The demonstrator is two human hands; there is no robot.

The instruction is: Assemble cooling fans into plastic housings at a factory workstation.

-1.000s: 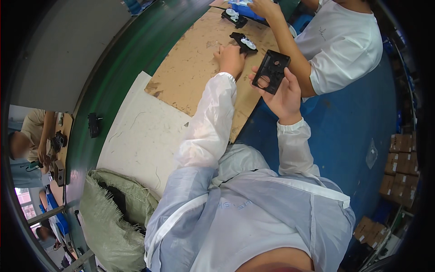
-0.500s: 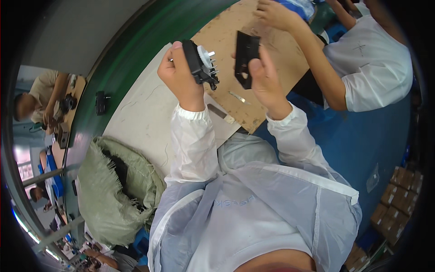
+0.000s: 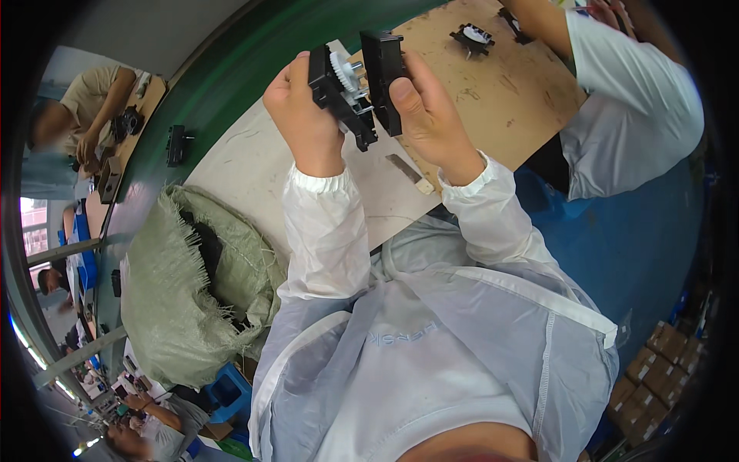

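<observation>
My left hand grips a black plastic housing by its outer side. A white toothed gear and several metal pins stick out of the housing toward the right. In my right hand is a black plastic cover, held upright with the thumb on its near face. The cover stands close beside the pins, facing the geared side. Whether the two parts touch is hard to make out. Both hands are raised above the bench.
A flat metal blade with a pale end lies by the white sheet's edge. Another geared assembly rests on the brown board, near a co-worker's arm. A black part sits on the green bench; a woven sack stands left.
My right hand has brought the cover leftward, close to the geared side of the housing. The co-worker's arm has shifted, and a geared assembly now shows on the brown board.
</observation>
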